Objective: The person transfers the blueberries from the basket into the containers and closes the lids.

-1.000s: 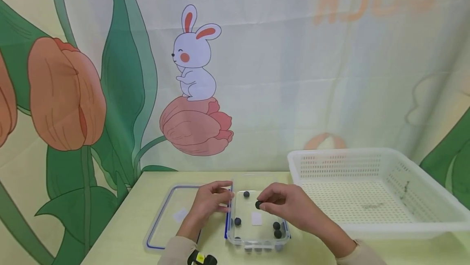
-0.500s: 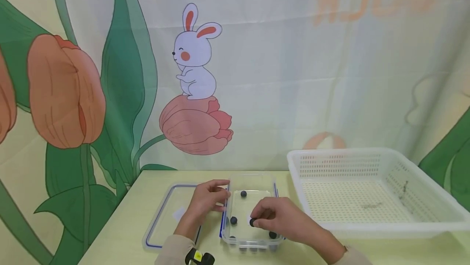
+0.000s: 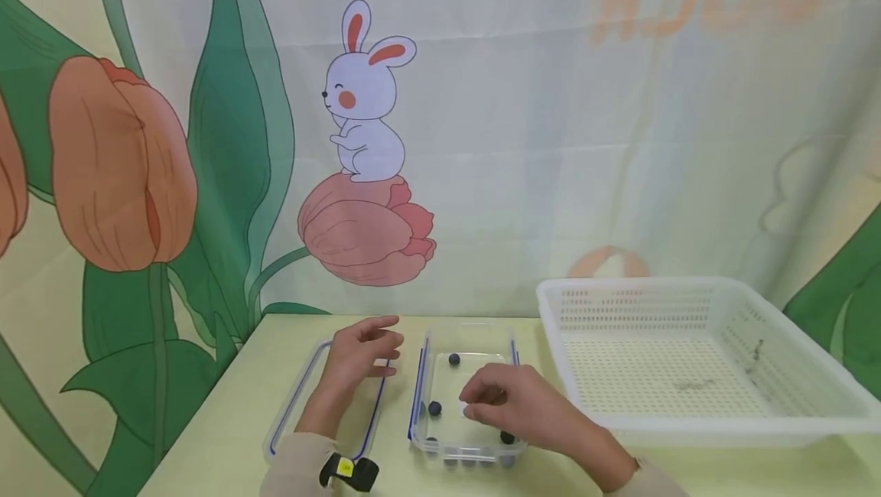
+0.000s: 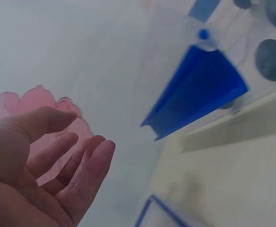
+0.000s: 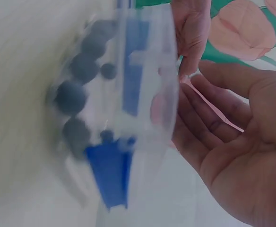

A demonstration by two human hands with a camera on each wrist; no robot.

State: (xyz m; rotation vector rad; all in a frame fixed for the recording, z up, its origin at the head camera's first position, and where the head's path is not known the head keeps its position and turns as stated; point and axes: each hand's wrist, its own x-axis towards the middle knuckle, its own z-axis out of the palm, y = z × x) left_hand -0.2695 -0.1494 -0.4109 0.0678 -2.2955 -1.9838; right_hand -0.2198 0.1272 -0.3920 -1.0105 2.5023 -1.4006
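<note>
My right hand (image 3: 523, 409) hovers over the front part of a clear plastic container (image 3: 475, 453), thumb and fingers loosely bent with nothing between them. Inside lie several dark round balls, one near the back (image 3: 454, 359) and another by the left wall (image 3: 435, 408); more line the front wall, as the right wrist view shows with balls (image 5: 71, 97) against the clear side. My left hand (image 3: 351, 359) is held apart from the container, fingers relaxed, above the clear blue-edged lid (image 3: 372, 424). A blue side clip (image 4: 199, 90) hangs folded down in the left wrist view.
A large white perforated basket (image 3: 688, 427) stands to the right of the container on the pale yellow table (image 3: 206, 451). Behind the table hangs a curtain (image 3: 482, 176) printed with tulips and a rabbit. A black wrist device (image 3: 349, 470) sits on the left sleeve.
My right hand moved down and toward the front of the container and let go of the ball it pinched. My left hand released the container's left side and moved left over the lid.
</note>
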